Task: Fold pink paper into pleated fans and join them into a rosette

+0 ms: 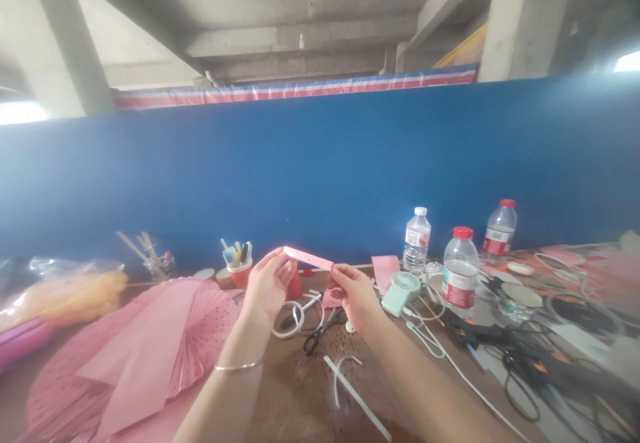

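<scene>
A narrow pink strip [309, 257] with small dark spots is stretched between my two hands above the table. My left hand [270, 283] pinches its left end between thumb and fingers. At the other end, my right hand [356, 293] grips it with the thumb and fingertips. Below the hands lie black-handled scissors [313, 343] and a roll of white tape [289, 319]. A thin white strip [357, 396] and a curled one rest on the brown table [290, 403], among scattered dark specks.
A large pile of pleated pink sheets [145, 349] covers the left side. Behind it stands a red cup of pens [241, 271]. To the right are a mint-green handheld fan [401, 293], plastic bottles [461, 269] and tangled cables [520, 363]. A blue partition [320, 169] stands behind the table.
</scene>
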{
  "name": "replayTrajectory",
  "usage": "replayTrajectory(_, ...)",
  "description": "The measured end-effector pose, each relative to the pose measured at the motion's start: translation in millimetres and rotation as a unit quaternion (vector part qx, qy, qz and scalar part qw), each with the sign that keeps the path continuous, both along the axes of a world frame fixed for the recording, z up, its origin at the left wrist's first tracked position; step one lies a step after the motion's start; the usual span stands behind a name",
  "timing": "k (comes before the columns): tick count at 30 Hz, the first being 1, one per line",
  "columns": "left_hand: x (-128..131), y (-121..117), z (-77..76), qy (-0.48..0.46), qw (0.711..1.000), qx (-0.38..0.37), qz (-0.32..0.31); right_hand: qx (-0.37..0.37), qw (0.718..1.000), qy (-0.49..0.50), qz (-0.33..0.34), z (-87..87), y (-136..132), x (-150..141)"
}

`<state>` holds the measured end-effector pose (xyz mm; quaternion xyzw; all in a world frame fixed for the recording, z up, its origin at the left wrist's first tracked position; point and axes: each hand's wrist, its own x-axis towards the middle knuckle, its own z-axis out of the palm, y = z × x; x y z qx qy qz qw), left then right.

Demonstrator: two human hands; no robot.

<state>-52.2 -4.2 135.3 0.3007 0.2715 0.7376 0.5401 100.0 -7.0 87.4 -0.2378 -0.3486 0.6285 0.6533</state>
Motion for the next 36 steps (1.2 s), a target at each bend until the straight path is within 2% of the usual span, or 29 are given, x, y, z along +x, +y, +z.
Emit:
replayTrajectory(4,4.6,-1.1,-1.0,0.009,1.000,0.003,-0.009,0.018,0.996,0.053,0.076,4.0,-6.8,-0.4)
replayTrajectory(7,4.4,-0.2,-1.5,0.012,1.000,0.006,-0.008,0.023,0.992,0.076,0.099,4.2,-8.5,1.8)
replayTrajectory(13,3.2,1.8,-2.3,0.016,1.000,0.002,0.001,0.030,0.990,0.083,0.112,2.5,-6.9,3.3)
replayTrajectory(23,3.2,-1.7,-1.6,0.025,0.999,0.021,0.011,0.034,0.991,0.087,0.096,3.0,-7.7,2.4)
replayTrajectory(26,3.0,-2.1,-1.4,0.036,0.999,0.032,0.020,0.043,0.995,0.069,0.062,5.2,-8.1,0.4)
replayTrajectory(30,6.0,-6.3,0.8,0.076,0.995,0.053,0.044,0.038,0.998,-0.005,-0.040,5.4,-7.0,-1.4)
replayTrajectory(36,29.7,-30.1,8.0,0.189,0.971,0.123,0.079,0.040,0.967,-0.162,-0.194,-2.2,-2.4,-1.5)
